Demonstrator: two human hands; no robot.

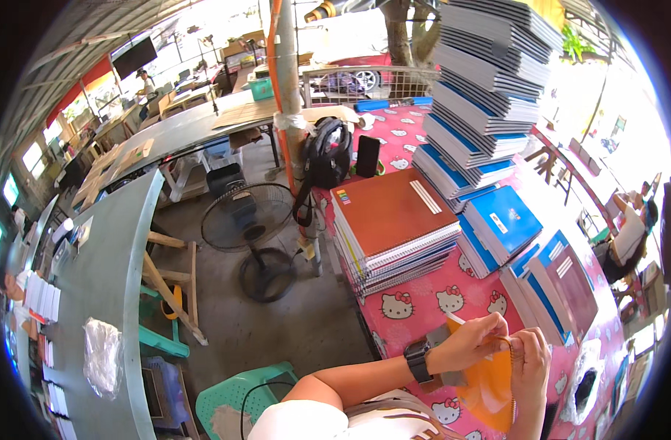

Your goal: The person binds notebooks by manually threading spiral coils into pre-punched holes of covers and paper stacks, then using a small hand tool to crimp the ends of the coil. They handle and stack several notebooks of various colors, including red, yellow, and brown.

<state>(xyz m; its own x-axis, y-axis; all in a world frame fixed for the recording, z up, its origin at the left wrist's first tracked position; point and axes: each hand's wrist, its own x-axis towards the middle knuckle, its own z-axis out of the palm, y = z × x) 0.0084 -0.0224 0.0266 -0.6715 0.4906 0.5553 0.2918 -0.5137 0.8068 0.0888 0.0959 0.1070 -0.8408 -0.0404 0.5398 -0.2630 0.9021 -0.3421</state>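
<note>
Both hands grip one orange spiral-bound notebook (488,381) over the pink cartoon-cat tablecloth (416,297): left hand (471,343) pinching its top edge, right hand (530,359) clenched along the wire spiral, apparently mid-binding; steady alignment matters next.

Both my hands meet at five o'clock.
My left hand (471,341), watch on its wrist, reaches across with fingers pinched shut; my right hand (530,363) stands upright, fingers curled closed, touching it.
</note>
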